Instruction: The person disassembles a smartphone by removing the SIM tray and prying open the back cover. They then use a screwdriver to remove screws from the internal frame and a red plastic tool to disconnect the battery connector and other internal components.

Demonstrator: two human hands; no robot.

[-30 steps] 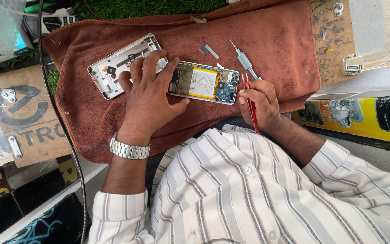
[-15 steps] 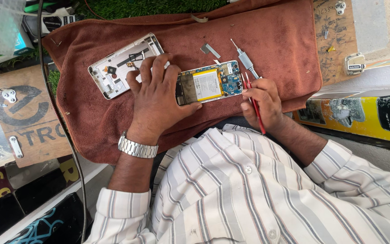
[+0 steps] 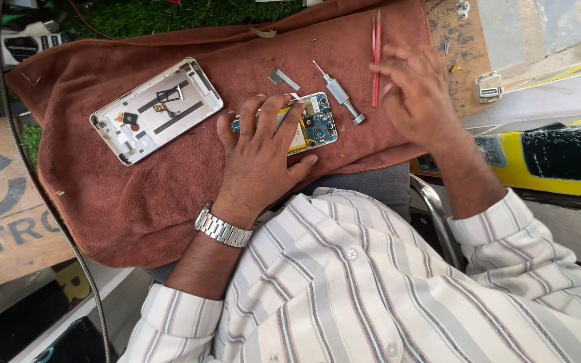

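Pressing down on the opened phone [image 3: 307,124], the left hand [image 3: 260,158] is lying flat with fingers spread, pinning it mid-towel. The brown towel [image 3: 136,202] is leaving bare room toward its near edge. The phone is showing a yellow battery and a blue circuit board. The right hand [image 3: 418,94] is hovering loose, blurred, beside red tweezers [image 3: 375,57] and a small screwdriver [image 3: 337,91].
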